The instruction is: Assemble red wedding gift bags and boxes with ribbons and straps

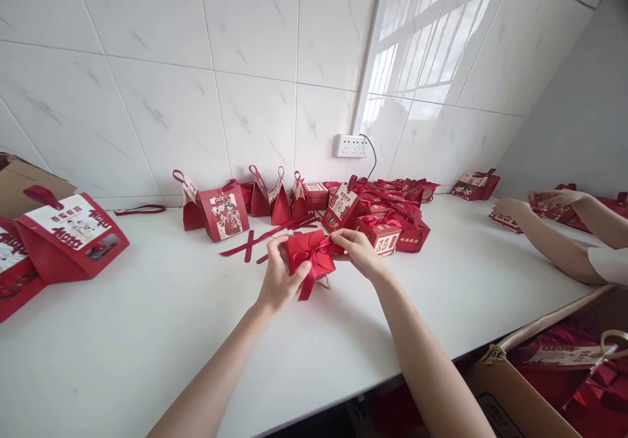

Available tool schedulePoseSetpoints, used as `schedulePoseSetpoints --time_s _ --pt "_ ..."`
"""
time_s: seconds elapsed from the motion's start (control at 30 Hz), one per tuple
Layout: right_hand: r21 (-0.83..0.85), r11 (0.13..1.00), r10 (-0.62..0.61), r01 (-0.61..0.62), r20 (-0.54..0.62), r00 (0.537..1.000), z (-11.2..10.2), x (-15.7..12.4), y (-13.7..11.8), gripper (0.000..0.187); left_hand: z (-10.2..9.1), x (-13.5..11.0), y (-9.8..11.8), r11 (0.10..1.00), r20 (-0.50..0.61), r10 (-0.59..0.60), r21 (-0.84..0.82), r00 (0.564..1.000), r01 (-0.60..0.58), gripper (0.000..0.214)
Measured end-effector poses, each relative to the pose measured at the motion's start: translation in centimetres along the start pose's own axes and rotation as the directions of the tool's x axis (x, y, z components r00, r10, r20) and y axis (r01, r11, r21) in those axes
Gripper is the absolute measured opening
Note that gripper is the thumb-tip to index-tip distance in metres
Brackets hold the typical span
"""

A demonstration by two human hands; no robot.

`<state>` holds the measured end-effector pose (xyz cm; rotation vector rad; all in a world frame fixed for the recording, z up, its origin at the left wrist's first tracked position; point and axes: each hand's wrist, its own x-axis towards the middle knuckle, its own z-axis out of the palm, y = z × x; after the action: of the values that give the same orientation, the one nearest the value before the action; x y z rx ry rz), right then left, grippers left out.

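Observation:
Just above the white tabletop, in the middle of the view, is a small red gift box (298, 245) with a dark red ribbon (307, 287) tied over its top in a bow. My left hand (280, 278) is wrapped round the box's left side, its thumb pressing near the knot. At the box's right, my right hand (360, 252) pinches a loop or end of the ribbon between thumb and fingers. A bit of gold cord (324, 284) shows below the box. Loose ribbon strips (249, 247) lie behind it on the table.
A pile of red boxes (385, 212) stands along the tiled wall, with tent-shaped boxes (224, 212) to its left. Larger red boxes (78, 232) sit at the left. On the right are a co-worker's hands (513, 212) and a full cardboard carton (510, 386) below the table edge.

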<state>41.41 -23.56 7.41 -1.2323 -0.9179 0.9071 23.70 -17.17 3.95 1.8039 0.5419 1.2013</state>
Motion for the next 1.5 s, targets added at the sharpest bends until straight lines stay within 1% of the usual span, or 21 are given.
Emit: schedulePoseSetpoints --time_s 0.07,0.13,0.2,0.27,0.37,0.5,0.6,0.67,0.73,0.8,0.93,1.0,1.13,1.23,1.4,1.5 --pt "0.018 0.999 -0.03 0.03 -0.047 0.998 0.0 0.3 0.4 0.033 -0.2 0.1 -0.3 0.996 0.011 0.068 0.05 0.998 -0.068 0.047" --pt "0.039 0.997 -0.066 0.07 -0.093 0.993 0.0 0.6 0.8 0.036 -0.5 0.4 -0.5 0.979 0.007 0.134 0.152 0.991 -0.133 0.031" --pt "0.058 0.994 -0.09 0.097 -0.119 0.989 0.1 0.8 1.1 0.04 -0.8 0.8 -0.8 0.954 0.013 0.173 0.244 0.985 -0.171 0.013" --pt "0.075 0.991 -0.105 0.114 -0.12 0.987 0.3 0.8 1.3 0.043 -1.0 1.0 -1.1 0.939 0.013 0.192 0.288 0.981 -0.188 0.013" --pt "0.103 0.985 -0.125 0.136 -0.104 0.987 0.6 1.0 1.7 0.047 -1.2 1.2 -1.5 0.948 -0.028 0.199 0.26 0.98 -0.185 0.013" --pt "0.122 0.984 -0.117 0.127 -0.087 0.989 1.0 1.2 2.3 0.05 -1.3 1.2 -1.7 0.957 -0.12 0.187 0.248 0.975 -0.153 0.011" --pt "0.124 0.985 -0.111 0.12 -0.078 0.991 1.1 1.3 2.4 0.049 -1.2 1.2 -1.7 0.939 -0.168 0.23 0.298 0.959 -0.173 0.01" --pt "0.129 0.984 -0.113 0.12 -0.065 0.992 1.1 1.2 2.4 0.046 -1.1 1.3 -1.7 0.933 -0.213 0.242 0.318 0.947 -0.167 0.009" --pt "0.141 0.983 -0.115 0.121 -0.047 0.992 1.2 1.1 2.3 0.044 -0.9 1.3 -1.8 0.936 -0.262 0.224 0.325 0.939 -0.133 0.009" --pt "0.152 0.98 -0.122 0.125 -0.033 0.992 1.2 1.0 2.2 0.042 -0.8 1.2 -1.7 0.942 -0.279 0.194 0.322 0.94 -0.099 0.008" --pt "0.152 0.981 -0.118 0.119 -0.019 0.993 1.2 0.9 2.1 0.035 -0.7 0.9 -1.5 0.952 -0.266 0.138 0.302 0.954 -0.053 0.008" --pt "0.148 0.982 -0.117 0.118 -0.017 0.993 1.2 0.8 2.0 0.032 -0.7 0.8 -1.4 0.958 -0.259 0.125 0.282 0.958 -0.049 0.007" --pt "0.122 0.979 -0.162 0.161 0.002 0.987 1.1 0.7 1.9 0.031 -0.7 0.9 -1.2 0.965 -0.238 0.136 0.249 0.962 -0.075 0.004" --pt "0.075 0.981 -0.178 0.176 0.017 0.984 1.0 0.7 2.0 0.023 -0.8 0.9 -0.9 0.961 -0.21 0.154 0.261 0.965 -0.096 0.008" --pt "0.053 0.984 -0.173 0.172 0.005 0.985 0.7 0.9 2.1 0.02 -0.9 0.6 -0.3 0.935 -0.091 0.217 0.304 0.972 -0.181 0.022" --pt "0.028 0.986 -0.164 0.164 0.006 0.986 0.8 0.8 2.0 0.024 -0.9 0.4 0.1 0.942 -0.097 0.185 0.3 0.978 -0.149 0.022"
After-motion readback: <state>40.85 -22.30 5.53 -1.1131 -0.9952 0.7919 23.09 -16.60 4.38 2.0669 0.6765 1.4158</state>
